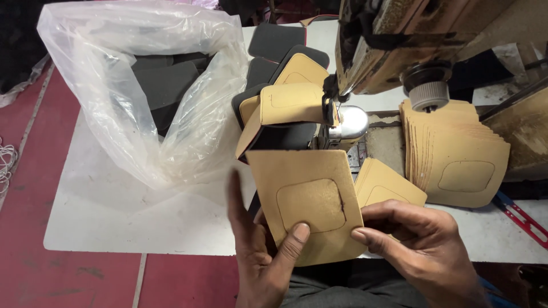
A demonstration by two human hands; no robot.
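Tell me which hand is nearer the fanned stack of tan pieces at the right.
Right. The right hand lies just below and left of the fanned stack; the left hand is farther left, across the tan piece both hold.

Just above the left hand point(260, 251) and right hand point(419, 242), the way forward is blocked by a string of stitched tan pieces point(285, 108) hanging from the sewing machine point(399, 40). Left of the left hand the white table point(114, 217) lies open up to the clear plastic bag point(142, 85). Beyond the right hand a stack of tan pieces point(456, 154) and red-handled scissors point(522, 219) crowd the table.
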